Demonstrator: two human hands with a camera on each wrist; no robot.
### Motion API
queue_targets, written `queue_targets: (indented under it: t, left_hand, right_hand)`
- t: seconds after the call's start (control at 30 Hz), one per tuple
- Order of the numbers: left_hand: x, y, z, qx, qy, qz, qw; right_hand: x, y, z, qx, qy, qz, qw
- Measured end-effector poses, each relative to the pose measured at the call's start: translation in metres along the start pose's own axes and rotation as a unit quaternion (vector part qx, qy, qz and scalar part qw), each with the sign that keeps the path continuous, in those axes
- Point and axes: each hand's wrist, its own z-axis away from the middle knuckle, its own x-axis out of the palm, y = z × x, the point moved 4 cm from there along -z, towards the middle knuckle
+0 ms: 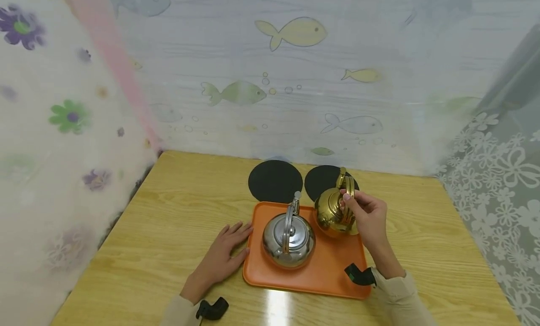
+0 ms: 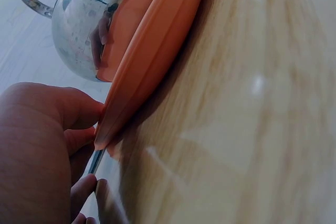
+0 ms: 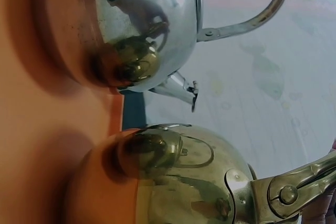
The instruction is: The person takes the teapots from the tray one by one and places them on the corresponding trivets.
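Note:
My right hand (image 1: 370, 218) grips the handle of a gold kettle (image 1: 330, 209) at the far right corner of an orange tray (image 1: 320, 269). The gold kettle's spout points to the back. In the right wrist view, its rounded side (image 3: 189, 182) fills the lower part. A silver kettle (image 1: 288, 241) stands upright on the tray's left half, handle up and spout toward the back. My left hand (image 1: 221, 253) lies at the tray's left edge with fingers extended. Its fingertips touch the tray's rim (image 2: 136, 72) in the left wrist view.
Two black round mats (image 1: 275, 180) lie side by side behind the tray; the gold kettle partly covers the right mat (image 1: 316, 178). The wooden table (image 1: 177, 208) meets a fish-patterned curtain (image 1: 236, 124) at the back. Lace fabric (image 1: 498, 176) hangs on the right.

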Motion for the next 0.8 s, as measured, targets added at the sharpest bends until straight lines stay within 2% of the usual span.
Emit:
queue_targets:
  t: [0.6,0.8]
  left_hand:
    - [-0.001,0.003,0.000,0.012,0.008,-0.010,0.9999]
    - [0.000,0.002,0.000,0.010,0.008,-0.010,0.9999]
  right_hand:
    - [0.001,0.002,-0.009,-0.008,-0.015,0.016,0.9997]
    - [0.001,0.003,-0.012,0.003,-0.015,0.017,0.9997]
